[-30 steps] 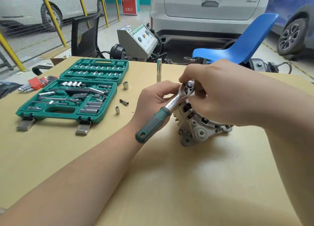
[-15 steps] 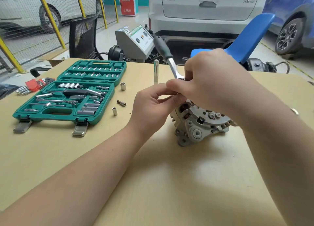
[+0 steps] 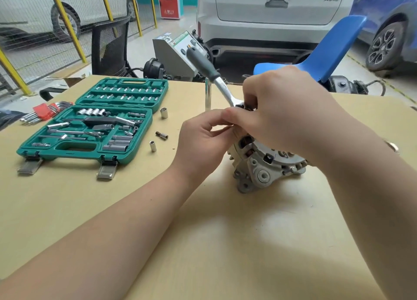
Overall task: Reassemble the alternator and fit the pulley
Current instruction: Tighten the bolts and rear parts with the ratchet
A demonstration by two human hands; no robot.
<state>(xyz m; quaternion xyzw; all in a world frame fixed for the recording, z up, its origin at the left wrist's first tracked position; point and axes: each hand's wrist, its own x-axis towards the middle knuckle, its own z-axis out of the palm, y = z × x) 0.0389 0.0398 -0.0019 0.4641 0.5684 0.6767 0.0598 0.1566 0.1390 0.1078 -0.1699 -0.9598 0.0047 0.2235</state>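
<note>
both hands work a ratchet on the alternator toward the right of the tabletop's middle.

the grey cast-metal alternator [image 3: 259,164] lies tilted on the pale wooden tabletop [image 3: 203,243], its shaft axis leaning up and away toward the far edge, mounting lugs facing the near edge. the right hand [image 3: 291,112] curls over the head of the chrome ratchet wrench with a dark green grip [image 3: 209,73], whose handle points up and left toward the far edge. the left hand [image 3: 203,141] pinches something small at the housing top; i cannot tell what. the body looks heavy, rigid and ribbed: best held by housing or lugs. the open green socket case [image 3: 97,123] sits near the left edge.
</note>
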